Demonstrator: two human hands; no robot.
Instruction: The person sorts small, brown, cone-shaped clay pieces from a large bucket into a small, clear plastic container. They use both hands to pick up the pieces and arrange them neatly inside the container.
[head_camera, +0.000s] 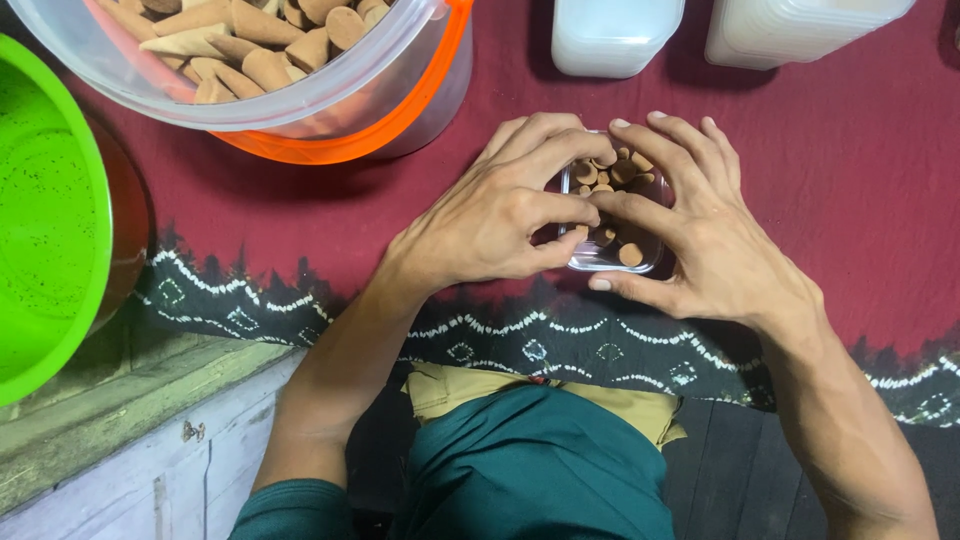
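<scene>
**Both hands at a small clear box of brown cones**

A small clear plastic box (612, 225) sat on a dark red cloth (850, 180) with a black and white patterned border, near the cloth's front edge. It held a cluster of small brown cones (610, 172), seen mostly end-on as round tan discs.

The left hand (495, 215) lay over the box's left side, its fingers curled inward with the tips over the cones; the thumb pressed at the box's near left corner. Whether a cone was pinched between those fingertips could not be told. The right hand (705, 235) cupped the box from the right: its fingers arched over the far rim and onto the cones, while the thumb ran along the near side of the box, touching it. Both hands were half-closed about the box rather than spread flat.

To the upper left stood a large clear tub (300, 100) with an orange rim, filled with bigger brown cones (250, 45). A bright green basin (50, 210) sat at the left edge. Two translucent white containers (615, 35) stood at the far side of the cloth, well apart from the hands. A teal garment (530, 470) showed below, between the forearms.
</scene>
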